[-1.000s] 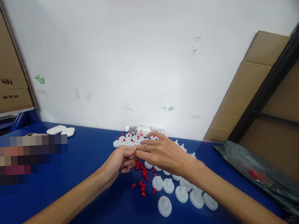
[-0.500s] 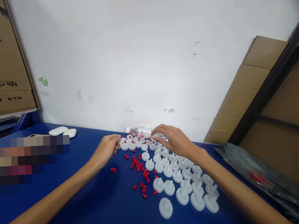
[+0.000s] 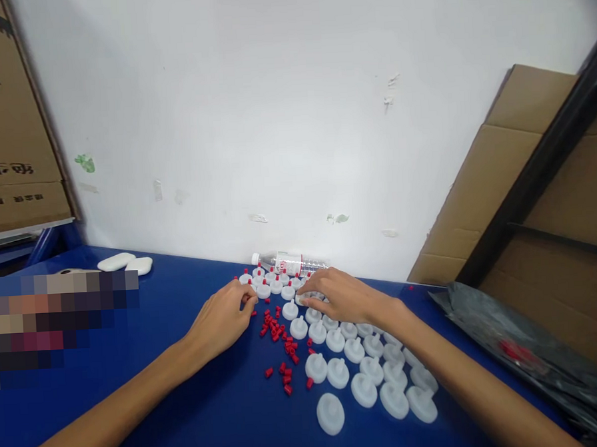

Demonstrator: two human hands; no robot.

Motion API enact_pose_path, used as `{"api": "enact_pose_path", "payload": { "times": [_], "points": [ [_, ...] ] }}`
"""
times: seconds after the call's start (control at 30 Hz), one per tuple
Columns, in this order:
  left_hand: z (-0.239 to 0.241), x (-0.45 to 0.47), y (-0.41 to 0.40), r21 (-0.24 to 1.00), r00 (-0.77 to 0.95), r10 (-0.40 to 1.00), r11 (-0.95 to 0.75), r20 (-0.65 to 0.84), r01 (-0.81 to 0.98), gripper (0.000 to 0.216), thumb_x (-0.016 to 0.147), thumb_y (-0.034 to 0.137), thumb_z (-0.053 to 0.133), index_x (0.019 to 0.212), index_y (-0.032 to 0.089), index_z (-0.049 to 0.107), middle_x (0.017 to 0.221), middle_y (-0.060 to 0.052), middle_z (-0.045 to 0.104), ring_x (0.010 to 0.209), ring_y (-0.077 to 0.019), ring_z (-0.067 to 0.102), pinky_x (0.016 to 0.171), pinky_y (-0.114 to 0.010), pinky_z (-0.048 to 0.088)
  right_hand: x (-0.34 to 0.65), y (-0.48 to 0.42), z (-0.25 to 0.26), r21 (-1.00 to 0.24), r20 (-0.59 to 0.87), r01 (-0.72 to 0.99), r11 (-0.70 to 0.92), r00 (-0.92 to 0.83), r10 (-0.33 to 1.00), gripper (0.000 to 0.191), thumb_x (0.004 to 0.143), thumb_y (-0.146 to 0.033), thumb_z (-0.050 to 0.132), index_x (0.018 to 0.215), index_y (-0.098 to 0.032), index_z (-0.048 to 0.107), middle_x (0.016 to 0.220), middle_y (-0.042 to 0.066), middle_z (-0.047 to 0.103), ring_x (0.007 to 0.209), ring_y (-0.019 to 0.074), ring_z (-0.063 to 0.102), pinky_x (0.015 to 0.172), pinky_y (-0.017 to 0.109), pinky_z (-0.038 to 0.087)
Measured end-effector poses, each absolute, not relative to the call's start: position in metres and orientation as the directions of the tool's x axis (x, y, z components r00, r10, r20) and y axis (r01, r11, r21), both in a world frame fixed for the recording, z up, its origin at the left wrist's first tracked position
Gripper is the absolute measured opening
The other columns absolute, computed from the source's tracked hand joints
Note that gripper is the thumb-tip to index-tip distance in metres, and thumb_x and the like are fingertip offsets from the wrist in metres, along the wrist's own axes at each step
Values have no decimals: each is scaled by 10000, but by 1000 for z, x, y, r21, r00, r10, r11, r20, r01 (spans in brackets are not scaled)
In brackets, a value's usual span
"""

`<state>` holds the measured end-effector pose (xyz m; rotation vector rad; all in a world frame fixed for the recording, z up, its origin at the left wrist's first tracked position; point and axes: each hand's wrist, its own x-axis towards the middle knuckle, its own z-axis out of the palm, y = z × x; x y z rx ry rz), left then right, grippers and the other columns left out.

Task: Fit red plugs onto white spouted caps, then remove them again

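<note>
My left hand (image 3: 227, 314) is closed in a pinch beside the left end of the white caps; anything between its fingertips is hidden. A white cap shows partly behind it. My right hand (image 3: 339, 295) reaches in from the right, thumb and fingertips closed on a white nozzle cap (image 3: 301, 299). Around the hands stand many round white caps with a nozzle, such as a bare one (image 3: 338, 374) nearer to me. In the far rows, caps (image 3: 288, 293) have small red tips on their nozzles. Loose red tips (image 3: 275, 330) lie scattered between my hands.
A clear plastic bottle (image 3: 290, 262) lies against the wall behind the caps. Two white oval objects (image 3: 116, 262) lie at the table's far left, by a blurred-out area. A grey plastic bag (image 3: 505, 346) and cardboard (image 3: 477, 187) stand at the right of the blue table (image 3: 199, 422).
My right hand has come down from the bottle's right end to a white cap nearer me. My left hand has moved right, towards the caps, and now covers where two loose red tips lay.
</note>
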<state>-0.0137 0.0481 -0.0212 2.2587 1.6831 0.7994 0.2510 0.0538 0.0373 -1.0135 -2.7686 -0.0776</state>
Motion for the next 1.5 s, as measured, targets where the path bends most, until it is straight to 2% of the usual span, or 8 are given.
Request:
{"api": "enact_pose_path", "payload": {
  "times": [0.27, 0.5, 0.67, 0.83, 1.07, 1.23, 1.33, 1.5],
  "points": [
    [-25, -17, 53, 455, 191, 939, -309, 287, 836, 182, 901, 253, 474, 979, 252, 638, 910, -26, 664, 822, -223, 616, 687, -314, 393, 256, 55, 43, -10, 206, 652, 758, -741, 639, 360, 1043, -390, 434, 1155, -223, 732, 1058, 72, 770, 953, 228, 707, 850, 343, 497],
    [-25, -15, 51, 453, 213, 935, -327, 284, 829, 161, 894, 253, 488, 908, 240, 647, 883, -23, 683, 790, -211, 618, 655, -299, 389, 253, 54, 40, 11, 176, 659, 752, -742, 647, 352, 1042, -389, 446, 1058, -218, 753, 820, 28, 766, 672, 171, 659, 668, 289, 445],
    [-25, -15, 52, 462, 224, 930, -341, 291, 819, 177, 912, 257, 466, 911, 242, 642, 848, -16, 690, 778, -214, 622, 657, -308, 391, 255, 57, 43, 47, 206, 696, 716, -708, 675, 403, 1055, -399, 403, 980, -205, 748, 817, 57, 748, 726, 194, 661, 740, 313, 421],
    [-25, -14, 51, 475, 263, 916, -384, 303, 792, 198, 907, 262, 485, 988, 245, 664, 906, -18, 715, 828, -218, 644, 700, -312, 427, 259, 60, 42, 77, 211, 714, 696, -694, 689, 447, 1068, -436, 331, 1080, -213, 718, 918, 68, 751, 802, 209, 664, 758, 322, 408],
    [-23, -11, 50, 478, 309, 894, -437, 326, 762, 254, 942, 299, 452, 1024, 250, 688, 973, -29, 732, 914, -233, 666, 793, -335, 463, 252, 58, 33, 104, 192, 684, 722, -726, 660, 535, 1077, -425, 290, 756, -200, 655, 686, 34, 667, 716, 195, 615, 764, 327, 397],
    [-21, -13, 50, 486, 257, 885, -434, 389, 759, 358, 1000, 319, 310, 1057, 220, 649, 1067, -74, 691, 992, -256, 638, 873, -380, 453, 253, 57, 42, 92, 311, 710, 698, -686, 657, 307, 1022, -430, 489, 981, -198, 687, 911, 61, 728, 879, 231, 652, 904, 393, 399],
    [-13, -14, 45, 492, 218, 866, -444, 449, 749, 348, 1013, 364, 317, 1069, 217, 627, 1054, -70, 661, 922, -240, 624, 838, -373, 456, 249, 50, 46, 75, 352, 707, 703, -678, 645, 235, 950, -425, 632, 1037, -208, 654, 990, 55, 722, 909, 230, 650, 891, 391, 424],
    [-2, -6, 31, 467, 324, 795, -575, 513, 672, 287, 1018, 423, 396, 1047, 228, 604, 1002, -41, 640, 893, -214, 595, 822, -345, 459, 231, 31, 46, 20, 333, 626, 780, -740, 585, 208, 1001, -295, 553, 1202, -246, 535, 1129, 52, 704, 951, 206, 661, 777, 325, 485]
  ]
}}
